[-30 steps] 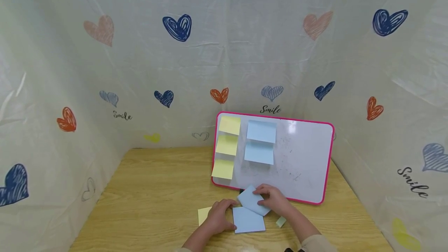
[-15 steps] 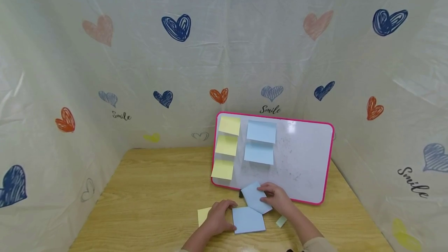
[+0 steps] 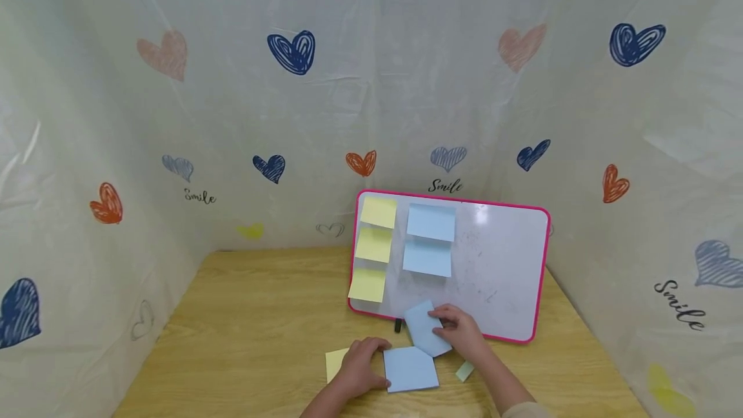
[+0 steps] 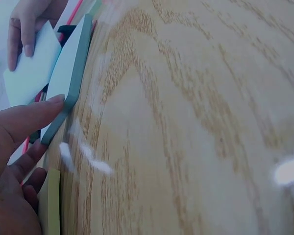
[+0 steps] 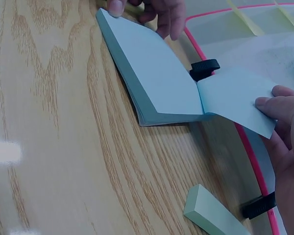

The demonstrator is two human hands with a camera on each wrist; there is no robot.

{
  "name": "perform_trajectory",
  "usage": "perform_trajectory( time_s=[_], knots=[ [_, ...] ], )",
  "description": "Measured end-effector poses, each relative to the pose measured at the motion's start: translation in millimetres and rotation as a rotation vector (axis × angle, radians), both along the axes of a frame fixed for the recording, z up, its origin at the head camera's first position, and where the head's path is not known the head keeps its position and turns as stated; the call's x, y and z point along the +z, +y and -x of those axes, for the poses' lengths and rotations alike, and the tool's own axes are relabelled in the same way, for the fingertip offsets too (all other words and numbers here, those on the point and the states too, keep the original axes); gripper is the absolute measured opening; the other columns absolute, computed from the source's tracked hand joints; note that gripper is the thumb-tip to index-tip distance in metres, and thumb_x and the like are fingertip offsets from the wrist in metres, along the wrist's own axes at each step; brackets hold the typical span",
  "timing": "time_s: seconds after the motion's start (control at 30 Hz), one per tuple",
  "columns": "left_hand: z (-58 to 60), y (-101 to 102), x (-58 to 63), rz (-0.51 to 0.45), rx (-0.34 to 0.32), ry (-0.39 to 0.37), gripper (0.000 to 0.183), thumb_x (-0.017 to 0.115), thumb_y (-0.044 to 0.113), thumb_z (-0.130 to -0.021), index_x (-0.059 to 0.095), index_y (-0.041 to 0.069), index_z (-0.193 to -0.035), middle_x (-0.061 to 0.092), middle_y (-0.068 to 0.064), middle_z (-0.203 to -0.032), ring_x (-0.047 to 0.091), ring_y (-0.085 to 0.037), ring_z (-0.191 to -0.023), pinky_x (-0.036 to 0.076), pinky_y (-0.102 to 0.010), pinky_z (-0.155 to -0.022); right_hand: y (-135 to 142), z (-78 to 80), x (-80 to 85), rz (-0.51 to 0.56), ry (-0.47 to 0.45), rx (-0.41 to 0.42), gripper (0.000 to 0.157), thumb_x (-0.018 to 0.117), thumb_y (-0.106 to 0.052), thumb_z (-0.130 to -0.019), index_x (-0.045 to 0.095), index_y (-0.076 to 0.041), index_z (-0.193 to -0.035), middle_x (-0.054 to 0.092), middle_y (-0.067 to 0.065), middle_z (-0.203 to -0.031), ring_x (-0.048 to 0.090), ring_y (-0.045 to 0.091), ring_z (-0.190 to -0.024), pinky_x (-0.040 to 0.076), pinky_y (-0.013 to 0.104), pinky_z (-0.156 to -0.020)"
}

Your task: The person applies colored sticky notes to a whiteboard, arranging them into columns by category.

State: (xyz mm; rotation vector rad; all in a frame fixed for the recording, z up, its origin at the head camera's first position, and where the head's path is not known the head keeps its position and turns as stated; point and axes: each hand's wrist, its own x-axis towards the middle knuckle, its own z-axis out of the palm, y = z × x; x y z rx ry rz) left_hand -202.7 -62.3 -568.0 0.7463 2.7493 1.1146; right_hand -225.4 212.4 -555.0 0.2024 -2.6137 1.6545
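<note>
A thick pad of blue sticky notes [image 3: 411,371] lies on the table. My left hand [image 3: 361,368] grips its left side, the thumb at the near corner and fingers at the far one. Between thumb and fingertips, my right hand [image 3: 462,335] pinches a blue sticky note [image 3: 422,328] by its right side. In the right wrist view this sheet [image 5: 235,95] is lifted and bent back, still joined to the pad [image 5: 147,63] along one edge. Under the left hand, partly covered, sits a yellow sticky note pad [image 3: 335,363].
Behind the hands leans a whiteboard [image 3: 493,263] with a pink frame. It bears three yellow notes [image 3: 374,245] on the left and two blue notes [image 3: 431,221] beside them. Black feet [image 5: 204,68] stick out below it. A small green pad [image 3: 464,371] lies near the right forearm.
My right hand has drawn the blue sheet slightly to the right and turned it more upright, uncovering a black foot of the board. My left hand stays on the pad.
</note>
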Motion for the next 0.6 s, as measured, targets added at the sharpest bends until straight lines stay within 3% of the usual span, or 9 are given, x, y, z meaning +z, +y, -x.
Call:
perform_trajectory(
  time_s=[0.4,0.6],
  knots=[
    [-0.1,1.0,-4.0,0.006,0.001,0.005,0.06,0.091,0.023,-0.061,0.064,0.016,-0.114,0.061,0.005,-0.111,0.048,-0.015,-0.097,0.042,-0.034,-0.085,-3.4,-4.7,5.0,0.003,0.041,-0.142,0.028,0.075,0.008,-0.078,0.076,-0.007,-0.102,0.065,0.003,-0.104,0.061,0.019,-0.089,0.053,0.024,-0.073],
    [-0.2,2.3,-2.4,0.013,0.012,-0.016,0.061,0.091,0.022,-0.06,0.064,0.016,-0.115,0.061,0.004,-0.111,0.049,-0.017,-0.098,0.042,-0.036,-0.085,-3.0,-5.9,6.4,0.033,0.051,-0.181,0.028,0.075,0.008,-0.078,0.076,-0.007,-0.103,0.066,0.004,-0.104,0.062,0.023,-0.096,0.053,0.023,-0.074]
  ],
)
